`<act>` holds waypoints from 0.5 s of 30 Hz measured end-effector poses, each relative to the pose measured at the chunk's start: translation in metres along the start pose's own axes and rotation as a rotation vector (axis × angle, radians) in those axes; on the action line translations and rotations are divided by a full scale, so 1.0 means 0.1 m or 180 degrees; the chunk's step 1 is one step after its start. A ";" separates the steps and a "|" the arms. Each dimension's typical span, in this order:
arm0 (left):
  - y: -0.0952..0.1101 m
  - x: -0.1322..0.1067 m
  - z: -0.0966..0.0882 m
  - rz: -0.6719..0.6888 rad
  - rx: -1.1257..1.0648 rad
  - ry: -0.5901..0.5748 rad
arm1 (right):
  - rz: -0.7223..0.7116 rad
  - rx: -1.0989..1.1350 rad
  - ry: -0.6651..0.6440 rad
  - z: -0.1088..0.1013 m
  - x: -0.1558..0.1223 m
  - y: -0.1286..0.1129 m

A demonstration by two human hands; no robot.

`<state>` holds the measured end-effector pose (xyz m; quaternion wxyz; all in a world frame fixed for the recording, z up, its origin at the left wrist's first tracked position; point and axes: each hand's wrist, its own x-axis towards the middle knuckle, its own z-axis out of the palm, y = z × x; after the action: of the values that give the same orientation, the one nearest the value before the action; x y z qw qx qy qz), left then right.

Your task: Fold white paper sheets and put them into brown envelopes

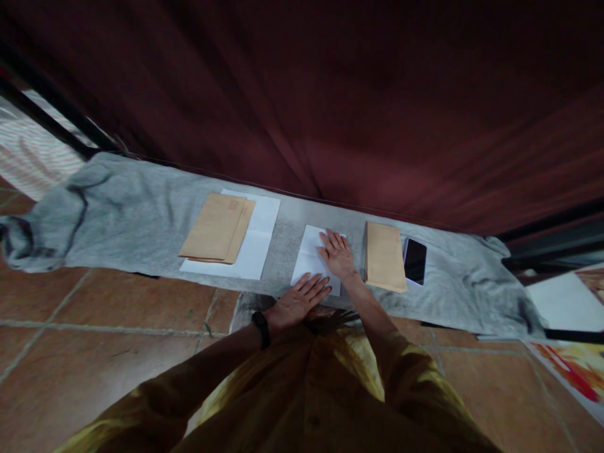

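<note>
A folded white sheet of paper (311, 255) lies on a grey cloth (141, 214) spread over the tiled floor. My left hand (302, 299) lies flat, fingers stretched out, on the sheet's near edge; a dark band sits on that wrist. My right hand (337, 255) rests flat and open on the sheet's right part. To the right of the sheet lies a stack of brown envelopes (384, 257). Further left, another stack of brown envelopes (218, 228) sits on top of white sheets (257, 242).
A dark phone (415, 261) lies on the cloth right of the near envelope stack. A dark red curtain (330, 94) hangs behind the cloth. Terracotta floor tiles (94, 314) lie in front. Colourful printed paper (573, 368) is at the right edge.
</note>
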<state>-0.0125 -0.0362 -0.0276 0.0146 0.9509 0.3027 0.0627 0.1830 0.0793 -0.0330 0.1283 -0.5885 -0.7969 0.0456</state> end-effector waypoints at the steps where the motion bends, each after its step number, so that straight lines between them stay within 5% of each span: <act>1: 0.00 0.00 0.01 -0.0024 -0.0018 -0.0018 | 0.0107 0.0003 0.0053 -0.01 -0.01 0.02; 10: -0.01 -0.01 0.07 -0.0096 0.0025 -0.0075 | 0.1068 0.0365 0.0621 -0.04 -0.51 -0.02; 15: -0.03 -0.01 0.07 -0.0073 0.0125 0.0017 | 0.1595 0.0572 0.0501 -0.05 -0.75 -0.07</act>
<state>-0.0137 -0.0344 -0.0352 -0.0042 0.9473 0.3149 0.0591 0.1983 0.0059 -0.0380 0.2262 -0.7552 -0.6069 0.1005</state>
